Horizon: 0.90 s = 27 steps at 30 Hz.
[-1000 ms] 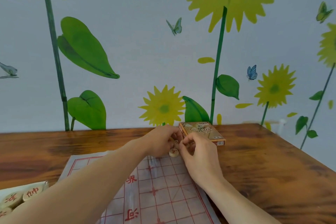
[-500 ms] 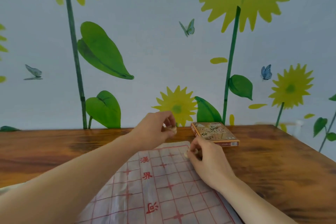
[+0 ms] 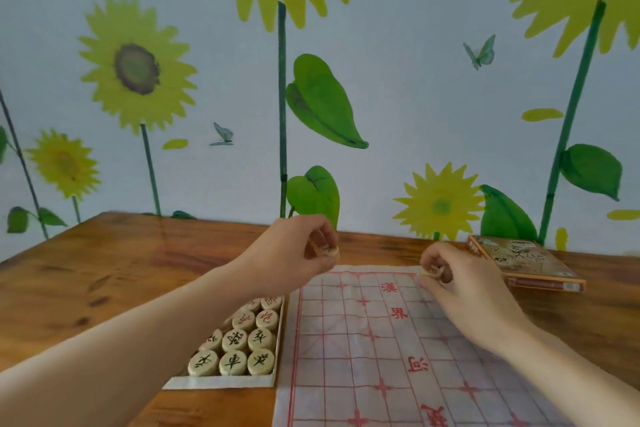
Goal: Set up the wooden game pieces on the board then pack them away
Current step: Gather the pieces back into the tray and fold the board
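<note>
Left hand (image 3: 294,255) up over the board's (image 3: 367,340) far left corner, fingers curled and pinching a wooden piece (image 3: 328,251); right hand (image 3: 460,282) low on the far edge, pinching another piece (image 3: 429,272) against the sheet; I see the tray (image 3: 221,382) of pieces just left of the board.

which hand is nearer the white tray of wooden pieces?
Left. The left hand hovers just beyond the white tray of round wooden pieces; the right hand is across the gridded board sheet.
</note>
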{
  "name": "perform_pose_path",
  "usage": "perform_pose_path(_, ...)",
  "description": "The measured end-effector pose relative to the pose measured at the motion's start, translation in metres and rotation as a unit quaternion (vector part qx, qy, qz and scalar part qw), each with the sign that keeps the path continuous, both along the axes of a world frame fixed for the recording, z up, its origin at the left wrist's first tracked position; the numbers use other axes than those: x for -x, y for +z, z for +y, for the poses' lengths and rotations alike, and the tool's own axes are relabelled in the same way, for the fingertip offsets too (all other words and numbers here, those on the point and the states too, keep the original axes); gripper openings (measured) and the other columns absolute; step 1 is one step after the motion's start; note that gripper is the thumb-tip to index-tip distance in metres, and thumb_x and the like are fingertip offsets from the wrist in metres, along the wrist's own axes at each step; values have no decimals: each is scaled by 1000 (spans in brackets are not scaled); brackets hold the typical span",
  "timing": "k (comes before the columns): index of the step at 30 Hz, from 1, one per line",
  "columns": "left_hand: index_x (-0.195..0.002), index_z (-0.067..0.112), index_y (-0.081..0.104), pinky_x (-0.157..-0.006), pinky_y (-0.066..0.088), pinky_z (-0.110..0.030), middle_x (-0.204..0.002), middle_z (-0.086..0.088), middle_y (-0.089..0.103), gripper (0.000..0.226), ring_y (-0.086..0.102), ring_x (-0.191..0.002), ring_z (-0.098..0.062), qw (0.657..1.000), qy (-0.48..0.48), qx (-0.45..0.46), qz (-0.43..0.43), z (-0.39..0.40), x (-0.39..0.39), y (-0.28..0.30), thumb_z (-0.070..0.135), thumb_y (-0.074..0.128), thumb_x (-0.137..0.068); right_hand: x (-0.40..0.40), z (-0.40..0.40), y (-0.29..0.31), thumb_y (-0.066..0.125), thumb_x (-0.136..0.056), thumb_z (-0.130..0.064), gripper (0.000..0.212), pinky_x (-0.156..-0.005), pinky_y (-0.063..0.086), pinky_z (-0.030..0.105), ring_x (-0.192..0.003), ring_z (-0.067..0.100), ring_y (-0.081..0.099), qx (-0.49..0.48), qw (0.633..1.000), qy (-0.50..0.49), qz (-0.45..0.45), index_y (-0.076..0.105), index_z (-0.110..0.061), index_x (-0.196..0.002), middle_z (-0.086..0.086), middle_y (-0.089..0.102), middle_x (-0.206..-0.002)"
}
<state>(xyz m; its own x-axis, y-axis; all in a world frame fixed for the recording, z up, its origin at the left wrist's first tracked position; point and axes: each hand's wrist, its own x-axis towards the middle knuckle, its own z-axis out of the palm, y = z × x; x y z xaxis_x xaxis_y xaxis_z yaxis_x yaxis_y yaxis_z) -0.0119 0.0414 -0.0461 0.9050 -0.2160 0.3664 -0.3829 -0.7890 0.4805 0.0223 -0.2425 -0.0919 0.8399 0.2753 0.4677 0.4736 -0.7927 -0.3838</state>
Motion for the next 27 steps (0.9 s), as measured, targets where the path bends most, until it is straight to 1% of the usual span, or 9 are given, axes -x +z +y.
perform_pose_path(3,-97,37,63,-73,54,-19,-93,17,68,14,65,-82,0,999,33,-3,1,22,16,-3,35,75,-89,11,45,6,72,-94,-31,18,-75,43,9,-93,-7,57,-17,998,67,6,60,-39,-105,-24,62,-99)
perform_pose_path(5,-96,38,63,-73,55,-21,-94,18,68,15,65,-81,0,998,56,-1,3,39,28,-4,36,75,-88,14,78,6,70,-96,-28,19,-78,38,5,-95,-8,54,-18,993,119,2,62,-37,-110,-24,61,-103)
perform_pose_path(10,-95,39,63,-71,50,-14,-93,19,68,13,63,-84,5,994,111,-6,-15,72,55,-10,43,74,-88,19,144,5,62,-101,-29,18,-76,35,9,-98,1,53,-4,982,189,28,67,-34,-117,-17,59,-109)
perform_pose_path(13,-95,39,63,-66,47,-12,-91,18,68,14,63,-84,5,985,165,40,-31,87,71,-19,45,74,-88,25,174,8,60,-102,-26,16,-74,37,10,-100,7,56,1,975,220,45,66,-31,-116,-11,59,-111)
perform_pose_path(16,-95,39,62,-60,47,-11,-93,18,68,14,63,-82,8,973,210,89,-37,96,86,-33,43,74,-88,31,199,9,59,-103,-23,15,-78,40,14,-102,7,57,-10,970,240,45,65,-33,-113,-10,58,-113)
perform_pose_path(18,-96,40,62,-60,49,-10,-93,20,68,14,62,-83,9,970,223,85,-39,100,91,-40,41,74,-89,33,210,6,59,-103,-24,14,-82,43,17,-103,6,56,-12,968,246,39,64,-35,-110,-11,58,-114)
perform_pose_path(21,-94,41,62,-58,49,-10,-91,20,67,13,61,-81,9,964,245,86,-52,104,93,-44,40,73,-89,33,220,-3,60,-102,-27,13,-89,50,27,-105,6,57,-12,966,254,48,62,-38,-109,-13,60,-114)
perform_pose_path(24,-94,39,61,-53,44,-10,-92,20,66,12,60,-71,1,963,259,68,-41,105,89,-44,41,72,-89,28,226,-10,62,-100,-32,15,-92,53,32,-110,6,58,-4,964,262,46,61,-39,-114,-15,63,-116)
perform_pose_path(27,-97,38,61,-54,38,-8,-95,21,65,14,57,-75,4,964,259,54,-16,106,86,-47,41,72,-89,27,229,-14,63,-99,-40,20,-94,52,34,-111,6,56,-9,964,259,57,61,-41,-118,-14,63,-116)
